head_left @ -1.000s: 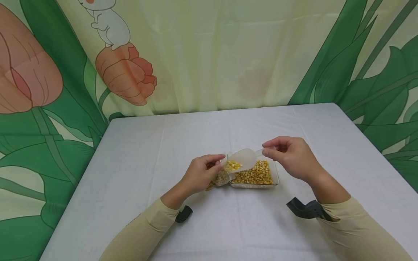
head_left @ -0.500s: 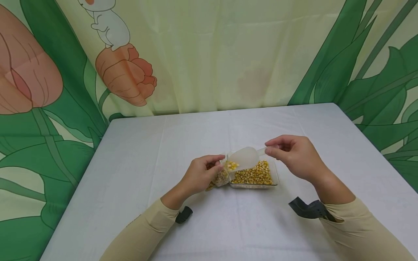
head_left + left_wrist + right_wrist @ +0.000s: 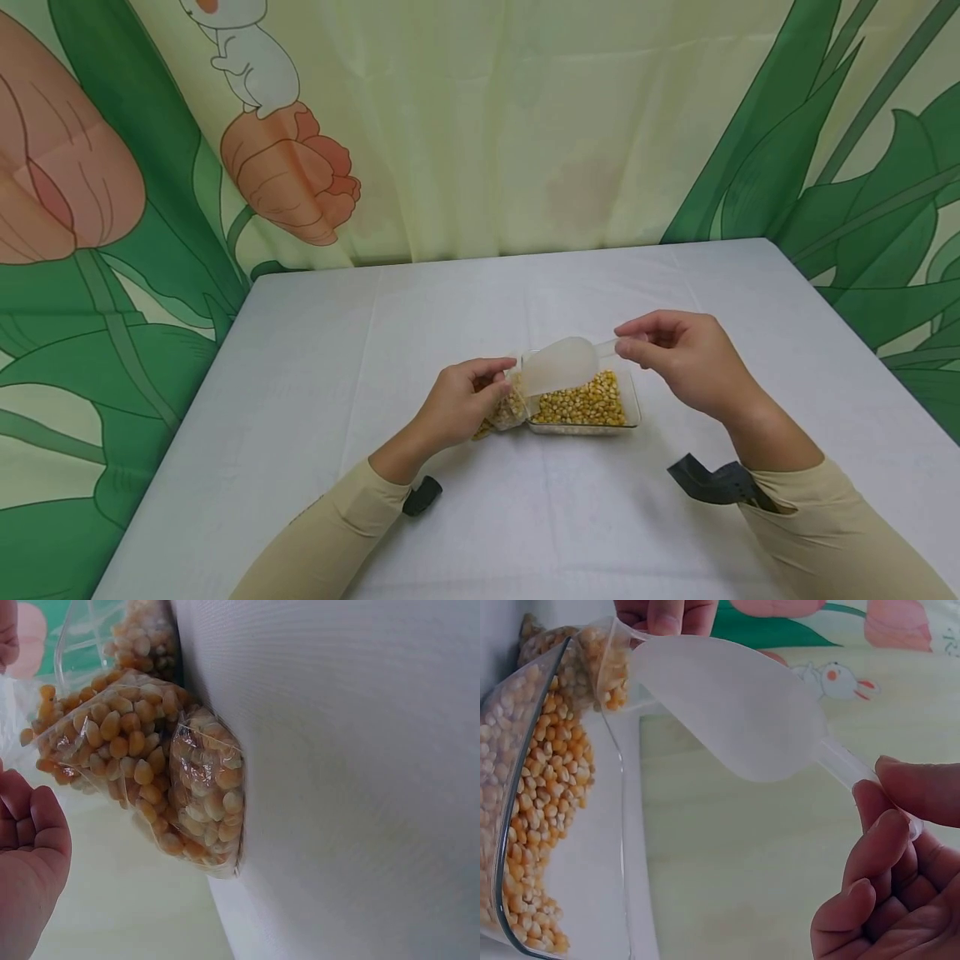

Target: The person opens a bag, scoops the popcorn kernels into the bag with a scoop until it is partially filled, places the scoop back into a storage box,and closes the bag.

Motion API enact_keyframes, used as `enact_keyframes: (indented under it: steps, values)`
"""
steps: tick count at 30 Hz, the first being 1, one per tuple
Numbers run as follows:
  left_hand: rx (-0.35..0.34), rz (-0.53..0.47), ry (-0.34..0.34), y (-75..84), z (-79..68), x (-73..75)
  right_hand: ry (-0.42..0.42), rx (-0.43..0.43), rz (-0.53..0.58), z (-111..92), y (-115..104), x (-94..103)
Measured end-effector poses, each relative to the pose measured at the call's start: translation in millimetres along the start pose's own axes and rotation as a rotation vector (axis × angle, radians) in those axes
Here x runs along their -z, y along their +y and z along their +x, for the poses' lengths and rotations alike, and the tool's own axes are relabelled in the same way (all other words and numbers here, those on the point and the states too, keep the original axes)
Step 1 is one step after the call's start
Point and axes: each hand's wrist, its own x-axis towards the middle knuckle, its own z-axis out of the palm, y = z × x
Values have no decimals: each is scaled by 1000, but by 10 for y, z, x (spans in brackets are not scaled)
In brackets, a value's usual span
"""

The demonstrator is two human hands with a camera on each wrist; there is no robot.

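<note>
My right hand (image 3: 690, 362) pinches the thin handle of a translucent white scoop (image 3: 742, 705) between thumb and fingers. The scoop is tilted, its mouth at the opening of a clear plastic bag (image 3: 135, 742) part-filled with yellow corn kernels. With thumb and fingers my left hand (image 3: 461, 400) grips the upper edge of that bag, which rests on the table. In the right wrist view no kernels show in the scoop's bowl. Beside the bag stands a clear rectangular dish (image 3: 633, 408) holding more corn kernels (image 3: 551, 765), below the scoop.
A white cloth covers the table (image 3: 420, 317). Behind it hangs a pale curtain (image 3: 487, 142) printed with flowers, green leaves and a white rabbit. Dark straps (image 3: 720, 483) sit at both sleeve cuffs.
The scoop has tipped further, and the yellow kernels seen at its mouth are gone from it. My right hand has shifted slightly right. The left hand stays in place.
</note>
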Motion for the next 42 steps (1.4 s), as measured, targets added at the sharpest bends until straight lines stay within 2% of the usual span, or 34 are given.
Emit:
enact_keyframes:
  steps: [9, 18, 26, 42]
  values:
    - [0, -9, -1, -1, -8, 10, 28, -18, -19, -21, 62, 46]
    - [-1, -8, -9, -6, -16, 15, 87, -80, -53, -50, 258, 115]
    - [-2, -5, -5, -21, -10, 9, 42, -149, -33, -56, 395, 121]
    - [9, -3, -5, -11, -12, 10, -35, -229, -112, -47, 543, 55]
